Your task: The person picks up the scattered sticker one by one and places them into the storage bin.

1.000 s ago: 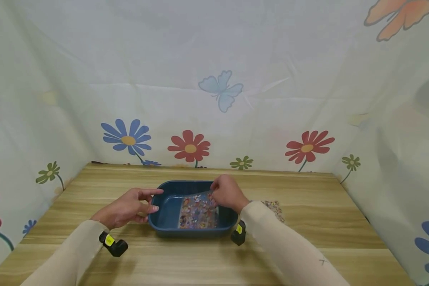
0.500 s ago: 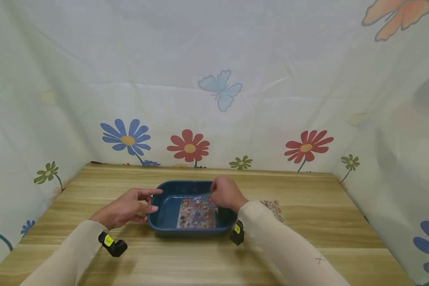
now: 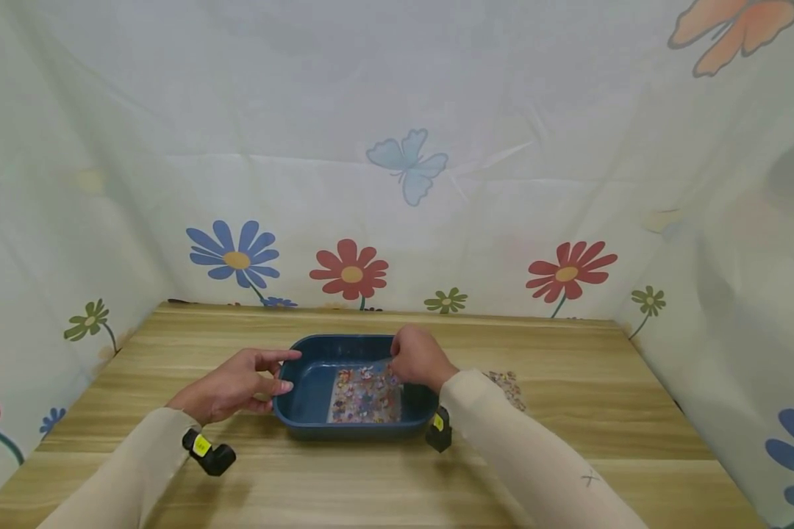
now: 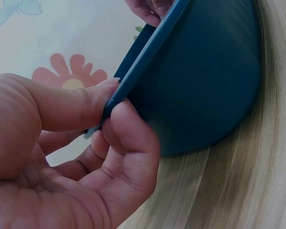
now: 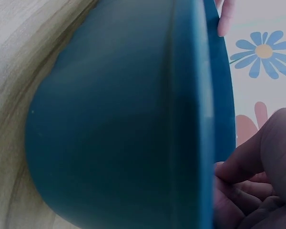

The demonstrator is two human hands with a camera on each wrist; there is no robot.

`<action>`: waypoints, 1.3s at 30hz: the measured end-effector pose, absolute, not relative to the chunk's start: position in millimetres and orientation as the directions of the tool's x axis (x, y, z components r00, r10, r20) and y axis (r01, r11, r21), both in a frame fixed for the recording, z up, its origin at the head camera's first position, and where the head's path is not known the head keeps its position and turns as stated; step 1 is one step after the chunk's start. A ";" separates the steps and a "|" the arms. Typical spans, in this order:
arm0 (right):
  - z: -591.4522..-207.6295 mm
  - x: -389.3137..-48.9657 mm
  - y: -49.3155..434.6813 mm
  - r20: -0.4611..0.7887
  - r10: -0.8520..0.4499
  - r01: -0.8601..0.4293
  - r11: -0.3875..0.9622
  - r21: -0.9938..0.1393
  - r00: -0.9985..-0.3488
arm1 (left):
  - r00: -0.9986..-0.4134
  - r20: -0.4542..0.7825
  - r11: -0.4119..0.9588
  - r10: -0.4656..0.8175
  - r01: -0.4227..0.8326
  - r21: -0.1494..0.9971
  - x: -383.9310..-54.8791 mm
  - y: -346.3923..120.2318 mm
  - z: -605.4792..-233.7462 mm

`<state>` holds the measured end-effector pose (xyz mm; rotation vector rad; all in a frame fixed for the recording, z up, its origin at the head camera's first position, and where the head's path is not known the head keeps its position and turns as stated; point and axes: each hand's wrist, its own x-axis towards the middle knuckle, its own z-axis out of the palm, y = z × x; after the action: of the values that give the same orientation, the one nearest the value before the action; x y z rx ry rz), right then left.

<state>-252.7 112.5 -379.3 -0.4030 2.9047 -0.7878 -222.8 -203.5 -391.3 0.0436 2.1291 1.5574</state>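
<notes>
A dark blue basin [image 3: 353, 432] stands on the table. My left hand [image 3: 234, 383] pinches its left rim between thumb and curled fingers, as the left wrist view shows close up. Inside the basin lies a clear plastic bag [image 3: 364, 398] filled with small multicoloured pieces, too small to identify. Reaching over the right side, my right hand [image 3: 420, 358] pinches the bag's upper right corner. In the right wrist view the basin's wall [image 5: 119, 119] hides the bag and some of the right hand's fingertips [image 5: 229, 174].
To the right of the basin, partly behind my right sleeve [image 3: 536, 448], a flat patch of small multicoloured pieces [image 3: 508, 388] lies on the wood-grain table [image 3: 569, 367]. A floral cloth [image 3: 476, 242] hangs along the table's back and sides.
The bag's upper right part has sunk a little and lies flatter in the basin. Both hands keep nearly the same place and hold.
</notes>
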 end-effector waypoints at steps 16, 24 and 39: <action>-379.3 -254.6 116.0 -0.054 -0.286 -0.231 0.859 -0.457 -0.957 | -0.876 -0.370 0.352 0.309 -0.256 0.900 -221.8 -202.6 -389.5; -373.8 -252.1 119.5 -0.021 -0.326 -0.285 0.854 -0.435 -0.945 | -0.877 -0.378 0.360 0.296 -0.263 0.895 -221.5 -202.2 -389.1; -370.9 -252.3 143.0 -0.096 -0.237 -0.020 0.446 -0.895 -0.967 | -0.874 -0.383 0.368 0.299 -0.264 0.891 -222.3 -202.2 -389.4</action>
<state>-252.3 143.0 -370.9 -0.2250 2.4885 -1.5360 -222.3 -202.2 -389.4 0.0300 2.1450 1.5297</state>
